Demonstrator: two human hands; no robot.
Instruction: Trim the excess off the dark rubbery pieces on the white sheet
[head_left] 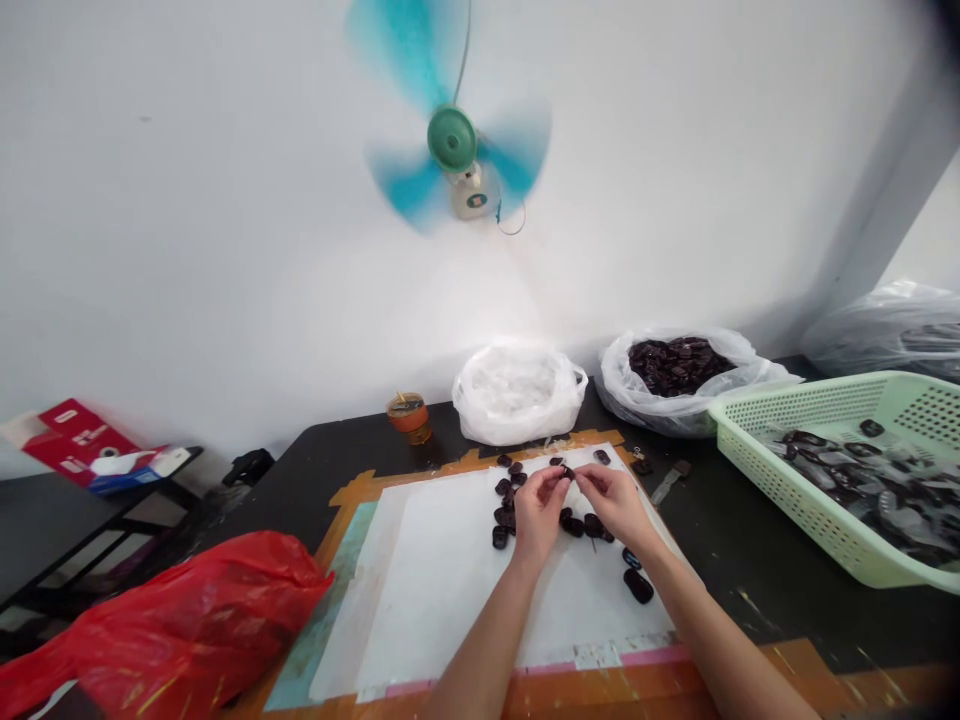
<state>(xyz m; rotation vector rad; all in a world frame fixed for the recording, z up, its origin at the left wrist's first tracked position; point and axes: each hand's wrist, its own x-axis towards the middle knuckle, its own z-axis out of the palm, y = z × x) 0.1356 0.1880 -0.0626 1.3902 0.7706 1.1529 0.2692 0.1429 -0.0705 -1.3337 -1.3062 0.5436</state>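
The left hand and the right hand meet just below the middle of the frame. Both pinch 1 small dark piece between their fingertips, so both are closed on it. The piece is up off the white sheet that lies under the hands.

More dark pieces lie loose on the sheet, close beside the hands. Some sit to the left of the left hand and some below the right hand. I think these are the ones being gone through.

To the upper right, a white bag is open and holds many dark pieces. It looks quite full, so a lot seems left to do. At the right edge, a green basket holds a layer of dark pieces too. It is partly filled, so some work looks done.

A tied white bag sits above the hands. A red bag lies at the lower left. A blue fan spins at the top.
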